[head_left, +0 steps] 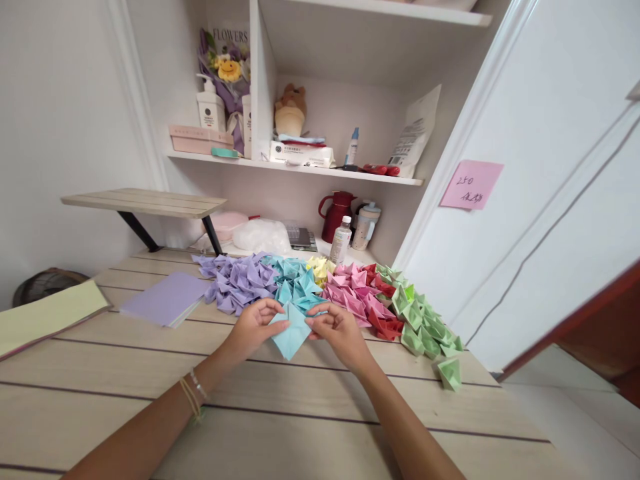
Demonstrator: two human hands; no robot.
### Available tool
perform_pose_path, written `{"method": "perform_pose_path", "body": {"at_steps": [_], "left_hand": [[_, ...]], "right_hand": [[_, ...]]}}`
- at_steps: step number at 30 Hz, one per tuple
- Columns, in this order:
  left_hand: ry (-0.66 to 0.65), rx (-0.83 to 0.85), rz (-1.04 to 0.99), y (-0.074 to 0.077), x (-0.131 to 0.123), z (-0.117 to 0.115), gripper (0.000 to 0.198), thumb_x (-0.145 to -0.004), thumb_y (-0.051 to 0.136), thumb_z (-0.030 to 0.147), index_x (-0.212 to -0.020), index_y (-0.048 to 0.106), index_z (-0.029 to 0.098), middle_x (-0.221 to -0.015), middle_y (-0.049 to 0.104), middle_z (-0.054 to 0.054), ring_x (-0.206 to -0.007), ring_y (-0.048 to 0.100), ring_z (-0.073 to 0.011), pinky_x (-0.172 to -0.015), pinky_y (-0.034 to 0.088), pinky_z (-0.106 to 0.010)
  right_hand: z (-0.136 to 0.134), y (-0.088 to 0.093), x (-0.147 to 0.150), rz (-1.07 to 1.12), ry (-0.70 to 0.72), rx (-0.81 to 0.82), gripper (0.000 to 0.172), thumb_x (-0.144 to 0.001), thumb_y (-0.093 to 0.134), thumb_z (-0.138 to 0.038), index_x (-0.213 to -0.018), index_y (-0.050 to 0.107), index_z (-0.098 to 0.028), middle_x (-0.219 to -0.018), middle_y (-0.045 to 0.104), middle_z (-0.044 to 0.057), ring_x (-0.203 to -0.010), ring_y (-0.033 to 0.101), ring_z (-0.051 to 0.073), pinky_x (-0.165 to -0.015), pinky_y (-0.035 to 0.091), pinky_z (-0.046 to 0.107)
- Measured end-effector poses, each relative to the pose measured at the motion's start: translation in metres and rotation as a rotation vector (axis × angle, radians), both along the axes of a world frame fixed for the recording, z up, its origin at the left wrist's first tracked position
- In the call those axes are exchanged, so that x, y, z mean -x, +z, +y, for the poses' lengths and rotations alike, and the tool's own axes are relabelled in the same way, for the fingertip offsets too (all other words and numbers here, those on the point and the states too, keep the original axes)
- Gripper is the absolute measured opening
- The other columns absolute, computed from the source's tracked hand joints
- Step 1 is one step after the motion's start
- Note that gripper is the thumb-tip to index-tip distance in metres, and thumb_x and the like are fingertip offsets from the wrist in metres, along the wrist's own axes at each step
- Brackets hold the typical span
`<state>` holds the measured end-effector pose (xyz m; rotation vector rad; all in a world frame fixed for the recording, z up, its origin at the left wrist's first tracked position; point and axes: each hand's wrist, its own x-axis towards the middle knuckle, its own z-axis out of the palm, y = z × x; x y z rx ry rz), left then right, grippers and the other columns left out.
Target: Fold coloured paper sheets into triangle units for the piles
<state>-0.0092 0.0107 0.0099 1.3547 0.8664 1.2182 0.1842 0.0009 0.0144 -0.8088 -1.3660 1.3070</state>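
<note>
While both forearms are reaching in from the near edge and converging, the left hand (257,327) is pinching the left corner of the blue paper (291,339), its thumb lying across the front and its fingers curling at the upper edge. The right hand (338,330) is gripping the opposite corner between thumb and bent fingers. Held between them, the paper is forming a flat, creased diamond with one point facing near, just above the table (300,407) and in front of the blue boats (299,285). Thin bracelets (194,393) are circling the left wrist.

Crisp, sharp-cornered paper folds are crowding the far side: purple boats (240,280) to the left, pink boats (349,287) right of the blue, and matte green boats (423,310) farthest right. One green boat (450,373) is sitting nearer, apart. Smooth, flat purple sheets (164,297) are lying left on the pale, wood-grained slats, which dark, narrow lines are dividing.
</note>
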Motion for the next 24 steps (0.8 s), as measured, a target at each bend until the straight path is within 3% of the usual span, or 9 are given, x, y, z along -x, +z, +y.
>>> {"method": "perform_pose_path", "body": {"at_steps": [5, 9, 12, 18, 21, 24], "left_hand": [[0.078, -0.076, 0.069, 0.0019, 0.0028, 0.0033, 0.016, -0.062, 0.072, 0.022, -0.072, 0.063, 0.014, -0.073, 0.065, -0.002, -0.075, 0.062, -0.0153, -0.067, 0.048, -0.023], [0.03, -0.089, 0.049, 0.0031, 0.0016, 0.0023, 0.024, -0.06, 0.074, 0.02, -0.082, 0.065, 0.014, -0.088, 0.067, -0.006, -0.086, 0.061, -0.0186, -0.072, 0.049, -0.025], [-0.031, -0.061, -0.002, 0.0033, -0.0008, 0.0005, 0.032, -0.06, 0.074, 0.021, -0.089, 0.063, 0.014, -0.094, 0.067, -0.008, -0.08, 0.063, -0.018, -0.068, 0.051, -0.026], [-0.079, 0.008, 0.027, 0.0014, -0.0001, -0.0011, 0.036, -0.056, 0.076, 0.019, -0.09, 0.063, 0.013, -0.085, 0.068, -0.005, -0.069, 0.063, -0.0148, -0.065, 0.051, -0.026], [-0.093, 0.014, 0.052, -0.001, -0.0004, -0.0018, 0.046, -0.053, 0.078, 0.02, -0.095, 0.062, 0.014, -0.085, 0.068, -0.005, -0.071, 0.063, -0.0167, -0.066, 0.051, -0.029], [-0.018, -0.047, 0.138, -0.0018, -0.0013, -0.0032, 0.05, -0.055, 0.077, 0.023, -0.101, 0.06, 0.015, -0.089, 0.067, -0.005, -0.071, 0.063, -0.0169, -0.063, 0.051, -0.028]], "right_hand": [[-0.0016, -0.0016, -0.0012, -0.102, 0.071, -0.044, 0.022, -0.066, 0.07, -0.034, -0.08, 0.07, -0.017, -0.071, 0.068, 0.003, -0.066, 0.063, 0.015, -0.065, 0.05, 0.028], [0.0016, -0.006, -0.0026, -0.071, 0.029, -0.04, 0.028, -0.064, 0.071, -0.033, -0.087, 0.07, -0.017, -0.074, 0.069, 0.005, -0.067, 0.062, 0.016, -0.065, 0.05, 0.029], [0.0051, -0.0084, -0.0044, -0.02, -0.006, -0.054, 0.03, -0.064, 0.071, -0.033, -0.09, 0.069, -0.017, -0.073, 0.068, 0.004, -0.066, 0.061, 0.016, -0.064, 0.049, 0.03], [0.0058, -0.0089, -0.0041, -0.08, -0.016, -0.111, 0.027, -0.065, 0.071, -0.03, -0.088, 0.069, -0.018, -0.065, 0.062, 0.001, -0.058, 0.055, 0.012, -0.056, 0.046, 0.025], [0.0044, -0.0072, -0.0022, -0.183, -0.059, -0.194, 0.035, -0.063, 0.072, -0.028, -0.097, 0.067, -0.02, -0.076, 0.063, 0.002, -0.058, 0.053, 0.011, -0.055, 0.046, 0.025], [0.0036, -0.0046, -0.0021, -0.335, -0.162, -0.339, 0.031, -0.067, 0.069, -0.029, -0.098, 0.068, -0.023, -0.084, 0.062, 0.005, -0.065, 0.054, 0.014, -0.059, 0.047, 0.027]]}}
